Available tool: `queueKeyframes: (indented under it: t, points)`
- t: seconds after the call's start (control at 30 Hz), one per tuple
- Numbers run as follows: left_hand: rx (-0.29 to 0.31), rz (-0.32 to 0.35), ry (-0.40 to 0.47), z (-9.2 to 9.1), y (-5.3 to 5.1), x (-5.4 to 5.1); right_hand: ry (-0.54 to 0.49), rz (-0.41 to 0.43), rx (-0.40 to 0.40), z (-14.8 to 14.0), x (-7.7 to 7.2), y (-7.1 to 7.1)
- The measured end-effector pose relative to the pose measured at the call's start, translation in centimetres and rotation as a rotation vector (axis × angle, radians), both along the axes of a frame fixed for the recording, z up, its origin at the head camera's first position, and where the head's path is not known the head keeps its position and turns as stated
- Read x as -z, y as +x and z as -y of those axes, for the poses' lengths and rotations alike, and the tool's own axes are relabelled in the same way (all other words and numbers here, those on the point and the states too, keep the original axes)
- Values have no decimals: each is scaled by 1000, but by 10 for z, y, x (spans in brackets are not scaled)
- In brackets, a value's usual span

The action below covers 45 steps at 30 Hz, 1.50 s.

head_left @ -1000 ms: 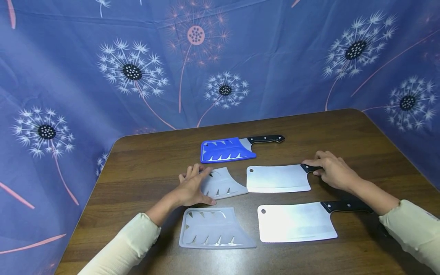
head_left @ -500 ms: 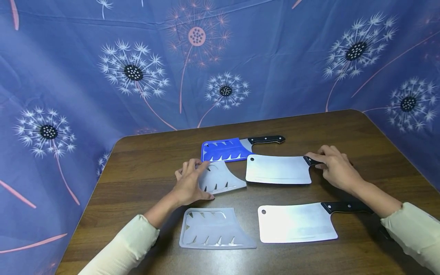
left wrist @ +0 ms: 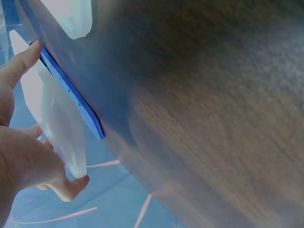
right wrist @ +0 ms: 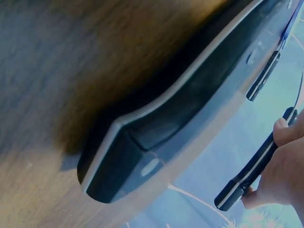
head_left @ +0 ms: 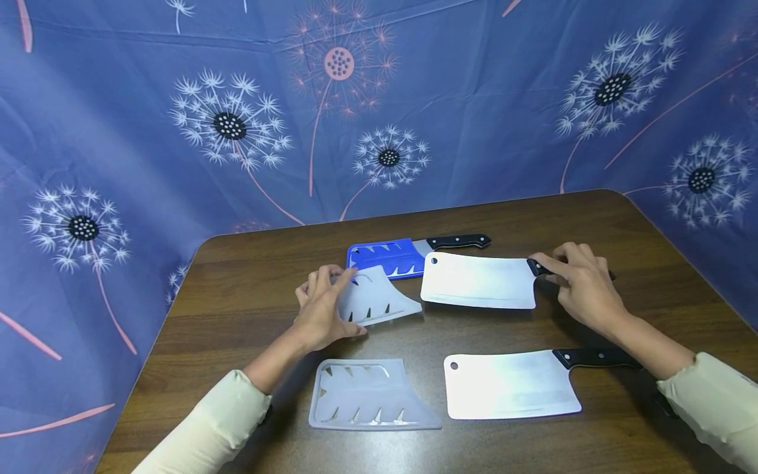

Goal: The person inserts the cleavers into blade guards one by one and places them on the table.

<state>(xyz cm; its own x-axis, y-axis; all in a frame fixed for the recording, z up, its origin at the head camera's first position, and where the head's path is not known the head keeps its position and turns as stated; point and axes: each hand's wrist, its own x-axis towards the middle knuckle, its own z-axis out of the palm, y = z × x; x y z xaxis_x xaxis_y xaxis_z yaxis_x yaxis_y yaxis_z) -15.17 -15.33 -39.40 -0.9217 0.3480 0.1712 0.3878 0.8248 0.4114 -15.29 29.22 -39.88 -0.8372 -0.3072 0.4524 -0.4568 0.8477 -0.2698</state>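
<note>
Between the thumb and fingers of my left hand (head_left: 322,309) is a translucent white blade guard (head_left: 379,299), tilted and lifted off the table; the left wrist view shows the guard (left wrist: 57,118) edge-on, held at its two edges. My right hand (head_left: 583,286) grips the black handle of a bare cleaver (head_left: 476,280), its blade pointing left toward the guard with a small gap between them. In the right wrist view that handle (right wrist: 254,168) runs under the fingers and hangs above the table. Most of the handle is hidden by the hand in the head view.
Behind both lies another cleaver in a blue guard (head_left: 387,253), partly covered by the raised blade. Nearer me rest a second white guard (head_left: 367,395) and a second bare cleaver (head_left: 512,385), under my right forearm. A patterned blue cloth (head_left: 474,99) hangs beyond the wooden table (head_left: 237,276).
Both hands have risen and moved away from me, lifting the white guard and the bare cleaver from the table. The guard has tilted, and its tip no longer meets the blade's corner.
</note>
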Motion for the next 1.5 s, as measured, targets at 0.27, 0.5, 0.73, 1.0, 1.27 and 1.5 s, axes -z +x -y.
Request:
queueKeyframes:
  t: [0.27,0.5,0.73,1.0,1.27,1.5]
  points:
    - [-8,-61,-1,3,2,-6,-35,-120,-17,2,-5,4]
    - [-12,-112,1,3,3,-12,-57,-193,-37,3,-9,4]
    - [-2,-131,13,1,2,-14,-57,-189,-34,3,-10,6]
    - [1,-138,14,0,2,-16,-56,-191,-42,4,-9,7]
    - [6,-147,18,-2,2,-18,-57,-202,-44,4,-10,7]
    - [5,-149,29,-2,3,-18,-64,-216,-47,3,-10,7]
